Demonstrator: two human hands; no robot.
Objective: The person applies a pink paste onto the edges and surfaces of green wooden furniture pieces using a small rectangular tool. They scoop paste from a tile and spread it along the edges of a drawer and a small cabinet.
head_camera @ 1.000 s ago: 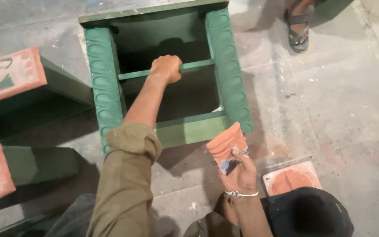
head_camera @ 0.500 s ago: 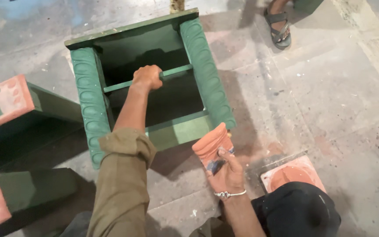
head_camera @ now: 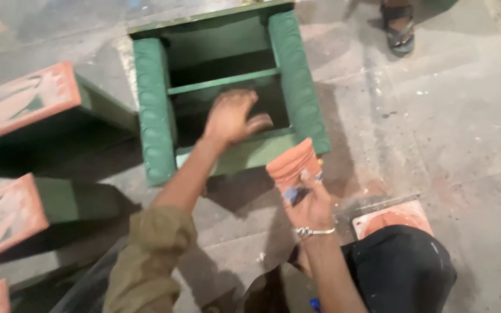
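The green stool (head_camera: 227, 87) lies on its side on the concrete floor (head_camera: 459, 133), its legs toward the person. The left hand (head_camera: 231, 117) hovers over the stool's open frame, fingers loosely spread, gripping nothing, the arm stretched forward in an olive sleeve (head_camera: 146, 261). The right hand (head_camera: 311, 203) is closed around an orange sanding block (head_camera: 293, 164), held upright just beside the stool's near leg, wrist bent back.

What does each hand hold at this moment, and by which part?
The right hand grips an orange paint-soaked pad by its lower end. The left hand holds nothing, open above the green stool.
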